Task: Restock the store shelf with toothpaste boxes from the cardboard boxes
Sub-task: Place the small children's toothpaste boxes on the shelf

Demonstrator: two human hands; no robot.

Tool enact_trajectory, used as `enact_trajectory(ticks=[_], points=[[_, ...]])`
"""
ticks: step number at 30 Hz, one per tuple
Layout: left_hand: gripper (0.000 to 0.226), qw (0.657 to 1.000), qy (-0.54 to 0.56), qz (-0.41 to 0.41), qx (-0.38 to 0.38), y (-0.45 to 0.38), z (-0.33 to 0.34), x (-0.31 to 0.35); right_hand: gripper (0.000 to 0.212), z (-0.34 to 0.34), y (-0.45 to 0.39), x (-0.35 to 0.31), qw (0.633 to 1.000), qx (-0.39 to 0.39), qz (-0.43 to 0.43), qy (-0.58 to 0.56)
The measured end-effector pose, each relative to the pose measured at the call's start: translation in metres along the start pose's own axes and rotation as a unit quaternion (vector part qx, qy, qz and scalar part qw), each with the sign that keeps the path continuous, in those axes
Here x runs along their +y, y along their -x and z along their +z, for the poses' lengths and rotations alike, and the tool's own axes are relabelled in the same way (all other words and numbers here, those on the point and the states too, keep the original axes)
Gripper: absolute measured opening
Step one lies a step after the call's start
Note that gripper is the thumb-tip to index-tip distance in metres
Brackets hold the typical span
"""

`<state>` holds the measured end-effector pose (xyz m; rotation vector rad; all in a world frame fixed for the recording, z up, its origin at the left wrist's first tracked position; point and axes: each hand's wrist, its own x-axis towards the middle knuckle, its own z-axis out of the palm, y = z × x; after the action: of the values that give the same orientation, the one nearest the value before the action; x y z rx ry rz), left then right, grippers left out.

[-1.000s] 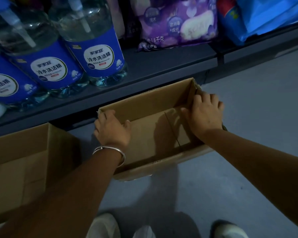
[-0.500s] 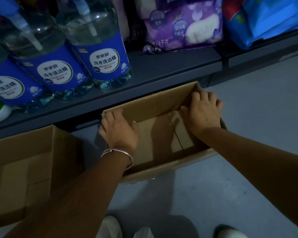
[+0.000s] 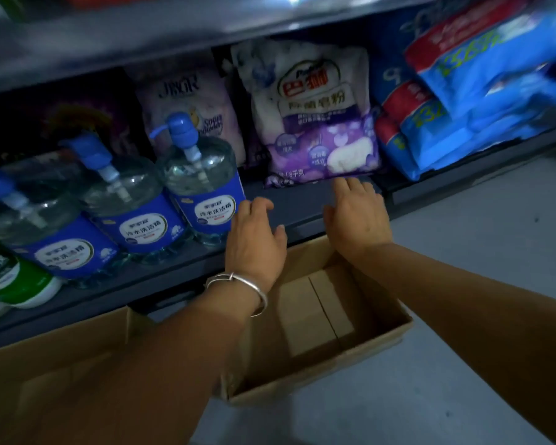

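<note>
An open cardboard box (image 3: 350, 364) sits on the floor below me, and its inside looks bare. A second open cardboard box (image 3: 77, 354) lies at the lower left, partly behind my left forearm. My left hand (image 3: 254, 236), with a silver bangle at the wrist, hovers over the front edge of the low dark shelf (image 3: 299, 203), fingers loosely bent and holding nothing. My right hand (image 3: 355, 216) is beside it with straight fingers, just under a purple bag. No toothpaste boxes are in view.
Clear pump bottles with blue labels (image 3: 203, 194) stand on the left of the shelf, with a green-and-white bottle (image 3: 10, 277) further left. Purple and white detergent bags (image 3: 318, 123) fill the middle, and blue and red packs (image 3: 469, 101) the right. Grey floor (image 3: 479, 268) extends right.
Both hands have let go of the cardboard box's side walls and risen to the shelf edge. The camera has tilted up, showing more of the shelf.
</note>
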<state>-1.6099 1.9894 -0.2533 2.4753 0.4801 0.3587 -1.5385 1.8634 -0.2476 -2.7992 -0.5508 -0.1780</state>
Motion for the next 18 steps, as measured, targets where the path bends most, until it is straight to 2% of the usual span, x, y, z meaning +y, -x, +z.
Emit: enact_trajectory(ticks=[11, 18], points=[[0.017, 0.992, 0.023, 0.117, 0.049, -0.053, -0.084, 0.067, 0.029, -0.113, -0.042, -0.039, 0.992, 0.119, -0.027, -0.026], [0.011, 0.98, 0.036, 0.176, 0.082, -0.075, -0.129, 0.106, 0.027, -0.163, -0.062, -0.051, 0.981, 0.181, -0.003, -0.066]])
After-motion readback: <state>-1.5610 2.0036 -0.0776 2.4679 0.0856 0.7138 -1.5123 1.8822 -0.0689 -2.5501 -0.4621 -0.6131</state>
